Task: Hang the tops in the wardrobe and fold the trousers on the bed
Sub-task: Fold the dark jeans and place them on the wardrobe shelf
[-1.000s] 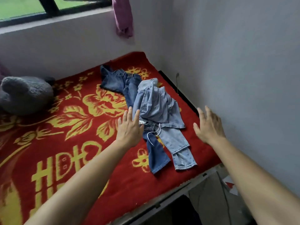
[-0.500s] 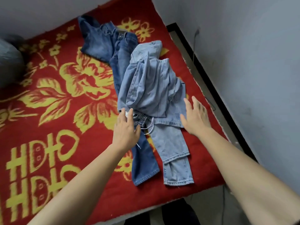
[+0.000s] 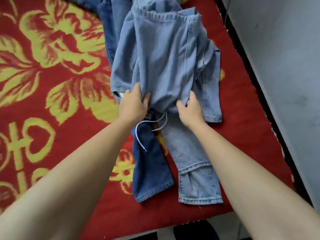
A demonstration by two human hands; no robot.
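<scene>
Worked over the red floral bed blanket. Found dark-blue jeans trapped under the left edge of the light-blue drawstring jeans, heaped on that blanket. Dug left hand into those jeans' bunched near fold, fingers curled. Pinched the same fold with right hand, probably to lift them clear and spread them for folding.

Left hand and right hand gripping light-blue trousers, dark jeans beneath, red floral blanket
</scene>
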